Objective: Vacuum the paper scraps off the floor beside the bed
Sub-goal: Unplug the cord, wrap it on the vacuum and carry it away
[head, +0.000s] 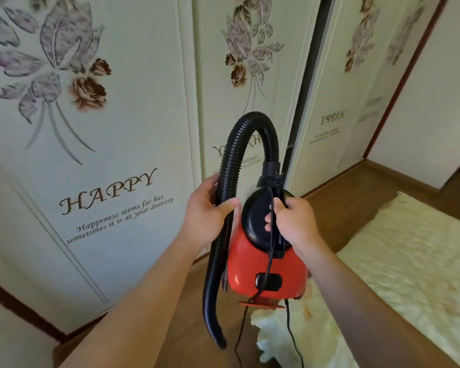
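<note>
Left hand (205, 213) grips black ribbed hose (252, 118); right hand (295, 221) grips red canister vacuum (247, 272). Thin black cord (292, 335) dangling below may snag.

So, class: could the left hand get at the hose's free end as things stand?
Probably yes: the left hand grips the hose higher up, and nothing blocks its hanging free end.

The floor (189, 320) beside the bed (409, 261) is largely covered by the vacuum (247, 269), its hose (225, 197) and both forearms. The bed is cut off by the right and lower edges, and the cord (293, 338) is lost at the lower edge. The right hand (295, 221) is partly hidden behind the vacuum's handle. The small print on the far wardrobe door (327, 134) cannot be read.
</note>
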A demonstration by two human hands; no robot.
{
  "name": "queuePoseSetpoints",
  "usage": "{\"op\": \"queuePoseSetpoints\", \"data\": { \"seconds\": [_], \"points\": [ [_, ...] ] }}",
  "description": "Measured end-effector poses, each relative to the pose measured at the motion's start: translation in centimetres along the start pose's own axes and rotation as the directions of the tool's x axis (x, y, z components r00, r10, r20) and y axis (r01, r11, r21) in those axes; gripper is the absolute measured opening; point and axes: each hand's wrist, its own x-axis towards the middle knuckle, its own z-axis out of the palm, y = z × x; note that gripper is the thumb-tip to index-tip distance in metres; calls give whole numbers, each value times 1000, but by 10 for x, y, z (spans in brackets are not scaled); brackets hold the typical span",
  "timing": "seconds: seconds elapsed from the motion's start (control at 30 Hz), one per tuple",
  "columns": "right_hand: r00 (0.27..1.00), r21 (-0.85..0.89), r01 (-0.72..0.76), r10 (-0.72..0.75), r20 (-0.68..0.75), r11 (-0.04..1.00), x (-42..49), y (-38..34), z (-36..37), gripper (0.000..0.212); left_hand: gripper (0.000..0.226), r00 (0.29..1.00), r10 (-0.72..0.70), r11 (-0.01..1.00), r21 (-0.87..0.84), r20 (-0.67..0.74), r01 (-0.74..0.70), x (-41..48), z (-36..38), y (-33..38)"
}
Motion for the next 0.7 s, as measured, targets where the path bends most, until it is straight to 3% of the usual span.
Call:
{"op": "queuePoseSetpoints", "data": {
  "seconds": [0.27, 0.7],
  "points": [
    [992, 90, -38, 49, -117, 995, 99, -15, 14, 29, 50, 995, -10, 1000, 6, 95, 10, 111, 27, -24],
    [986, 151, -73, 94, -138, 986, 291, -37, -5, 25, 44, 992, 23, 998, 55, 128, -30, 287, 97, -52]
  ]
}}
